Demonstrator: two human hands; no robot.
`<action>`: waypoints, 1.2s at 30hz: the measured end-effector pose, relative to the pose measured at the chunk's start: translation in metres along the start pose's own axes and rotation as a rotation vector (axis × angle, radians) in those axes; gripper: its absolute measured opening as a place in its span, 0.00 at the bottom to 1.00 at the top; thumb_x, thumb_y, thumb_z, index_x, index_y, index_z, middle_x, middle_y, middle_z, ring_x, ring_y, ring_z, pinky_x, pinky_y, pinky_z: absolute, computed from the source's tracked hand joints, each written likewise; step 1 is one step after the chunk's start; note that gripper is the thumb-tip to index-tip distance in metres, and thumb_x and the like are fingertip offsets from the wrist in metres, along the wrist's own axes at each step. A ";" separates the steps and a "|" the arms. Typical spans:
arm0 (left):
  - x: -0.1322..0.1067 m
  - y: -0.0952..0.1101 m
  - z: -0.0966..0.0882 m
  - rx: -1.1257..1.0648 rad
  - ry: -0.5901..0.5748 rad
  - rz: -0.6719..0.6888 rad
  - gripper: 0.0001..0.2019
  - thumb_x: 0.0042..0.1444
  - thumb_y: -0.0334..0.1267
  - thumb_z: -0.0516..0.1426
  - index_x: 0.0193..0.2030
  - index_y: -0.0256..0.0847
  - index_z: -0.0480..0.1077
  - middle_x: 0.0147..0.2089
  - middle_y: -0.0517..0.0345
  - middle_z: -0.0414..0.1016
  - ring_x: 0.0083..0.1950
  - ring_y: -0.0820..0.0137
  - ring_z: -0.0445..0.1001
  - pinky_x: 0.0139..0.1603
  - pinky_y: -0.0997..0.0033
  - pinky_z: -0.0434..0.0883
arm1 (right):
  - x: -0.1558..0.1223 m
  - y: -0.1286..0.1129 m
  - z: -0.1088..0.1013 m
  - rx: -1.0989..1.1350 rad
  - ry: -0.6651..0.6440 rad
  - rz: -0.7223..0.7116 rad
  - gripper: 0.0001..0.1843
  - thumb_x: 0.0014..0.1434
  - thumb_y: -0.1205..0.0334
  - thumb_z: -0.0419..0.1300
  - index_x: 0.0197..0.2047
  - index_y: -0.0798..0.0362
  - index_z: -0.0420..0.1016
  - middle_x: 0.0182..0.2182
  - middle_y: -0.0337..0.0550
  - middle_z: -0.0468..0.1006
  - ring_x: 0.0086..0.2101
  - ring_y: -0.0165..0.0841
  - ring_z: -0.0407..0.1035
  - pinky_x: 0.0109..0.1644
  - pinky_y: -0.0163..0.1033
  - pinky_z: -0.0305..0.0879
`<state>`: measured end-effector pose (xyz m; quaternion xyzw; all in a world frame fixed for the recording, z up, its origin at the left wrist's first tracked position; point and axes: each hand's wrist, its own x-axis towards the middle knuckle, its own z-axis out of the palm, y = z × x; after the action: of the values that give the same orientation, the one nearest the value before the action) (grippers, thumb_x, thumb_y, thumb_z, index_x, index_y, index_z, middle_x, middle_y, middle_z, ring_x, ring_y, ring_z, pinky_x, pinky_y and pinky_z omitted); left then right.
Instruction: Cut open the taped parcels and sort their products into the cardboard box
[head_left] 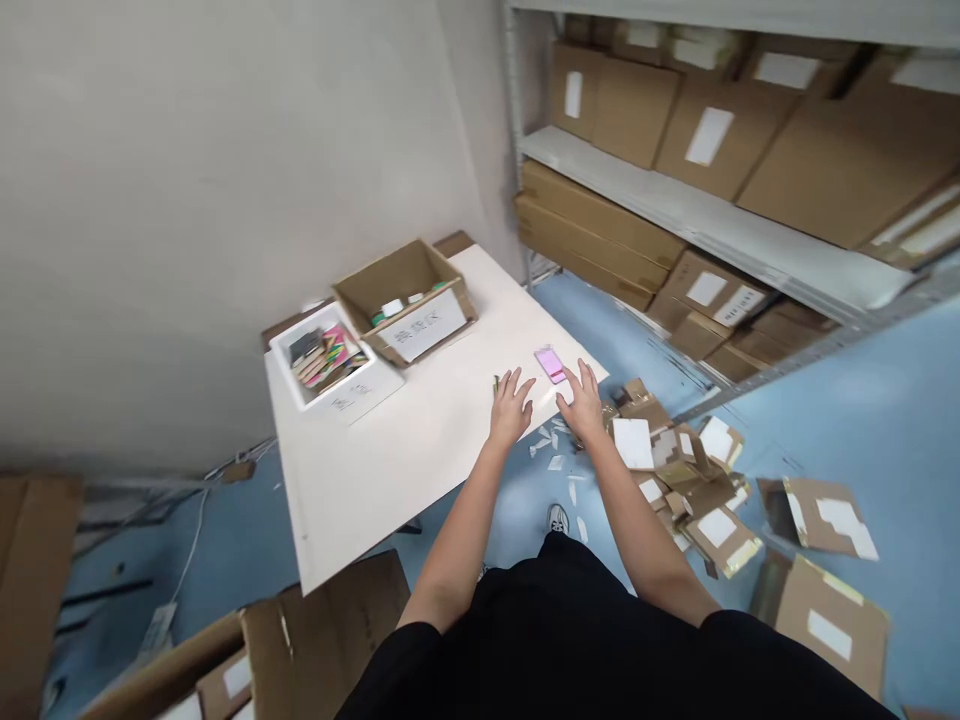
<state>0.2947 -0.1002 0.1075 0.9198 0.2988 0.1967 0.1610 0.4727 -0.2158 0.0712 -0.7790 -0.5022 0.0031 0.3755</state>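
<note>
Right hand (581,398) is hovering beside the pink packet (549,363), fingers parted; contact, I can't tell. Left hand (511,408) is spreading its fingers too, gripping nothing visible, with a small dark item (496,383) peeking out beyond. The packet is lying on the table (442,425), near the corner. Pinching it by its edges, keeping the left fingers clear, would be giving the surest hold, I'd judge. Behind, the white box (379,385) is holding colourful packs (326,358), jumbled; beside it, the carton (386,280) is holding white-topped tubs (391,308).
</note>
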 end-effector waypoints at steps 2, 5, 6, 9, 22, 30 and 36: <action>-0.030 -0.029 -0.027 0.024 0.058 -0.083 0.27 0.65 0.29 0.58 0.70 0.47 0.70 0.80 0.49 0.59 0.83 0.52 0.52 0.79 0.40 0.63 | 0.009 -0.040 0.028 0.040 -0.061 -0.096 0.37 0.65 0.61 0.60 0.76 0.47 0.63 0.80 0.51 0.49 0.76 0.56 0.46 0.76 0.69 0.54; -0.087 -0.075 -0.070 0.063 0.149 -0.225 0.27 0.65 0.29 0.58 0.70 0.47 0.69 0.81 0.48 0.58 0.83 0.51 0.52 0.79 0.41 0.63 | 0.011 -0.109 0.077 0.092 -0.158 -0.242 0.37 0.65 0.62 0.60 0.77 0.46 0.63 0.80 0.51 0.49 0.76 0.56 0.47 0.75 0.69 0.54; -0.110 -0.090 -0.085 0.075 0.179 -0.276 0.27 0.66 0.29 0.58 0.71 0.47 0.69 0.81 0.48 0.58 0.83 0.51 0.51 0.79 0.41 0.63 | 0.008 -0.135 0.095 0.108 -0.189 -0.292 0.37 0.65 0.62 0.60 0.76 0.46 0.63 0.80 0.51 0.49 0.76 0.56 0.46 0.75 0.70 0.55; -0.186 -0.135 -0.132 0.110 0.271 -0.440 0.27 0.66 0.30 0.58 0.71 0.47 0.69 0.81 0.48 0.58 0.83 0.51 0.52 0.78 0.40 0.63 | -0.014 -0.218 0.150 0.171 -0.285 -0.440 0.35 0.66 0.61 0.60 0.75 0.48 0.66 0.79 0.53 0.51 0.76 0.56 0.47 0.74 0.70 0.57; -0.609 -0.223 -0.285 0.328 0.659 -1.204 0.27 0.65 0.31 0.59 0.71 0.46 0.70 0.80 0.48 0.59 0.82 0.52 0.54 0.80 0.41 0.60 | -0.250 -0.576 0.335 0.463 -0.823 -1.055 0.35 0.66 0.60 0.61 0.75 0.48 0.66 0.79 0.53 0.51 0.76 0.54 0.49 0.75 0.68 0.57; -0.766 -0.201 -0.301 0.351 0.807 -1.645 0.28 0.66 0.33 0.59 0.72 0.47 0.69 0.81 0.48 0.57 0.82 0.52 0.54 0.81 0.43 0.59 | -0.369 -0.704 0.391 0.504 -1.124 -1.298 0.38 0.65 0.61 0.61 0.77 0.48 0.62 0.80 0.51 0.47 0.77 0.53 0.45 0.78 0.66 0.52; -0.808 -0.236 -0.298 0.282 0.805 -1.848 0.29 0.65 0.34 0.60 0.73 0.49 0.67 0.81 0.50 0.57 0.82 0.52 0.55 0.80 0.46 0.62 | -0.416 -0.764 0.455 0.490 -1.275 -1.344 0.41 0.65 0.61 0.60 0.79 0.48 0.59 0.80 0.51 0.47 0.76 0.54 0.47 0.77 0.66 0.53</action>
<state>-0.5580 -0.3611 0.0544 0.2052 0.9450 0.2534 0.0273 -0.5027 -0.1138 0.0388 -0.0796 -0.9395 0.3154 0.1074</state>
